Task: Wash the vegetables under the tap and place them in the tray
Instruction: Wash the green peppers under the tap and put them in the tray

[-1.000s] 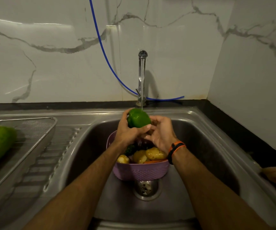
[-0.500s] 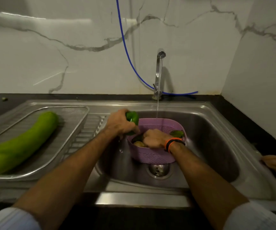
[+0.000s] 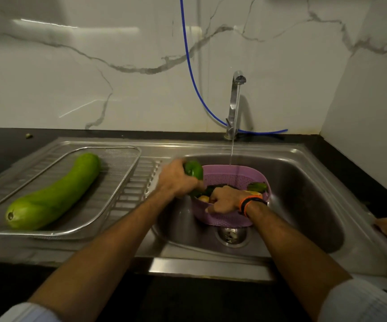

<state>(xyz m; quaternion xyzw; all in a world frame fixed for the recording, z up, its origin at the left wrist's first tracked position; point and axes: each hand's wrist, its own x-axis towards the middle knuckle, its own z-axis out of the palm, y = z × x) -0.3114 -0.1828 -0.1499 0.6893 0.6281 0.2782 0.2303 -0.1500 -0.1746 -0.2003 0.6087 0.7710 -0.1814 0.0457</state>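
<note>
Head view. One long green gourd (image 3: 53, 192) already lies in the wire tray (image 3: 127, 151) on the drainboard, so the task is partly done. The left hand (image 3: 176, 180) grips a green capsicum (image 3: 193, 171) at the left rim of the purple colander (image 3: 234, 177), clear of the running stream from the tap (image 3: 235, 101) (rinsed, by the look of it, and due for the tray). The right hand (image 3: 226, 199) curls down among the remaining vegetables (image 3: 256, 187) in the colander; what it holds, if anything, cannot be made out. Several pieces still await washing. Against the frame half a second earlier, the capsicum sits slightly further left, toward the tray; the right hand remains in the colander.
</note>
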